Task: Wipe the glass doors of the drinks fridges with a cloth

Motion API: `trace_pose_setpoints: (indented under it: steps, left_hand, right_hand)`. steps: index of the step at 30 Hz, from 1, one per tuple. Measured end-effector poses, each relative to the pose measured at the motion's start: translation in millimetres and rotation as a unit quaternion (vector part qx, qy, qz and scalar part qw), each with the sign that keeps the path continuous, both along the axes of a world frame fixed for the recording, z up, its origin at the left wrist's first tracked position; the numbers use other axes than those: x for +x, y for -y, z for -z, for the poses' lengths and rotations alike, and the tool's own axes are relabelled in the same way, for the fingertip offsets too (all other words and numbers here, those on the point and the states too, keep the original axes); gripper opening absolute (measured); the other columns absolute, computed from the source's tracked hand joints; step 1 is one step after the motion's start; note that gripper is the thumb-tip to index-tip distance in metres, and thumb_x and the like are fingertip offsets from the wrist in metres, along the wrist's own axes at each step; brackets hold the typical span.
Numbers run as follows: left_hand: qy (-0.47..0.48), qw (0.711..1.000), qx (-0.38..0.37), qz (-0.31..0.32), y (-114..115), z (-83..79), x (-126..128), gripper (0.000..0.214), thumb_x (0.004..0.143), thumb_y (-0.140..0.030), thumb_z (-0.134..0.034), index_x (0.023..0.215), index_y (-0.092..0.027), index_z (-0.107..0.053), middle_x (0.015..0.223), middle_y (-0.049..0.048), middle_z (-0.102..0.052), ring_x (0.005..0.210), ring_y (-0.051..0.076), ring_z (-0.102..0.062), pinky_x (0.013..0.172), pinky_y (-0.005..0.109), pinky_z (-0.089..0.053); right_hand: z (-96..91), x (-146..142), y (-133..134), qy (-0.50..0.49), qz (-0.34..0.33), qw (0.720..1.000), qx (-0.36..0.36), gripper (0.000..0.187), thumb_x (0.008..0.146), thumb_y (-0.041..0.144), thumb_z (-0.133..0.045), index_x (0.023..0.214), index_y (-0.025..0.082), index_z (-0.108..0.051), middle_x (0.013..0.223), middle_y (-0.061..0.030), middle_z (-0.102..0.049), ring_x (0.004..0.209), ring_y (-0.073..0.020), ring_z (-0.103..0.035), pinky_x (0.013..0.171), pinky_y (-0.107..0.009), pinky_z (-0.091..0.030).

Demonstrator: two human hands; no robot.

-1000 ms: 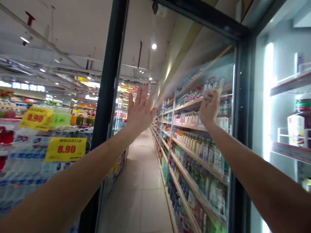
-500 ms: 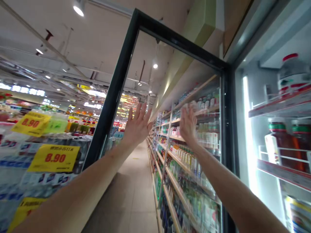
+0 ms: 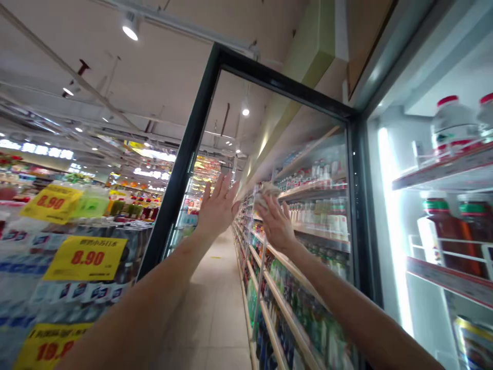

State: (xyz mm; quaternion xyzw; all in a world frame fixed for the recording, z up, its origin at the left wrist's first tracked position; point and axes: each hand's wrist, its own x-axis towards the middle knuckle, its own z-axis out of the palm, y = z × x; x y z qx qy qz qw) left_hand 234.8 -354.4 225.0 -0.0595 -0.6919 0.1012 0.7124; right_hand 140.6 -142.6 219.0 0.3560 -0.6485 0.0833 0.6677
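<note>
An opened fridge door with a dark frame (image 3: 192,128) stands in front of me, its glass (image 3: 308,123) facing my hands. My left hand (image 3: 216,208) lies flat on the left side of the glass, fingers spread, holding nothing. Nearer the middle of the pane, my right hand (image 3: 276,223) presses a crumpled, light-coloured cloth (image 3: 266,194) to the glass. The cloth shows above and beside its fingers; the part beneath the palm is hidden.
On the right, the lit fridge has shelves (image 3: 442,167) of bottles with red and green caps. Stacked packs of drinks with yellow price signs (image 3: 85,258) stand on the left. A tiled aisle floor (image 3: 208,308) runs ahead, and bottle shelves show in the glass.
My right hand has moved left and slightly down across the glass with the cloth. My left hand stays in nearly the same place on the pane. The view has tilted up slightly.
</note>
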Motion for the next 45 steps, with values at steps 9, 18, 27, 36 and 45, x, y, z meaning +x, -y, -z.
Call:
trace_pose_setpoints:
  steps: [9,18,27,36,45]
  left_hand:
    - [0.037,0.999,-0.009,-0.016,12,18.9,-4,0.046,0.092,-0.032,-0.039,0.135,-0.018,-0.039,0.149,0.0119,-0.028,0.14,0.026,-0.02,0.113,0.05,-0.02]
    - [0.054,0.998,-0.028,0.003,15,19.8,1,0.041,0.091,-0.029,-0.037,0.131,-0.018,-0.042,0.149,0.0117,-0.029,0.141,0.024,-0.017,0.114,0.049,-0.017]
    - [0.043,0.998,-0.037,-0.001,10,22.4,8,0.04,0.091,-0.027,-0.038,0.129,-0.016,-0.044,0.148,0.0121,-0.031,0.14,0.024,-0.019,0.114,0.047,-0.018]
    - [0.027,0.999,-0.036,0.003,9,23.4,7,0.041,0.091,-0.026,-0.038,0.13,-0.015,-0.045,0.147,0.0131,-0.033,0.139,0.025,-0.022,0.113,0.046,-0.021]
    - [0.016,1.0,-0.01,-0.021,15,54.3,-3,0.045,0.094,-0.026,-0.035,0.137,-0.014,-0.038,0.147,0.012,-0.032,0.139,0.024,-0.024,0.114,0.045,-0.018]
  right_hand:
    - [-18.3,10,-5,0.041,-0.077,0.983,-0.16,0.045,0.08,0.021,-0.04,0.121,0.016,-0.057,0.13,-0.0148,-0.053,0.121,-0.0265,-0.047,0.101,-0.047,-0.038]
    - [-12.8,2,-57,0.076,-0.02,0.93,-0.358,0.032,0.075,0.031,-0.054,0.105,0.022,-0.059,0.116,-0.0132,-0.059,0.106,-0.0346,-0.053,0.088,-0.056,-0.042]
    - [22.9,-27,-84,0.04,-0.032,0.99,-0.133,0.049,0.082,0.026,-0.044,0.13,0.027,-0.048,0.147,-0.0063,-0.034,0.137,-0.0321,-0.025,0.11,-0.051,-0.027]
    - [21.1,-16,-44,0.021,-0.037,0.981,-0.19,0.049,0.087,0.025,-0.03,0.134,0.019,-0.045,0.145,-0.0109,-0.037,0.136,-0.0304,-0.027,0.109,-0.057,-0.026]
    - [-0.4,-31,-82,0.029,-0.032,0.965,-0.258,0.049,0.084,0.016,-0.03,0.127,0.008,-0.052,0.138,-0.0216,-0.043,0.13,-0.0304,-0.034,0.106,-0.055,-0.026]
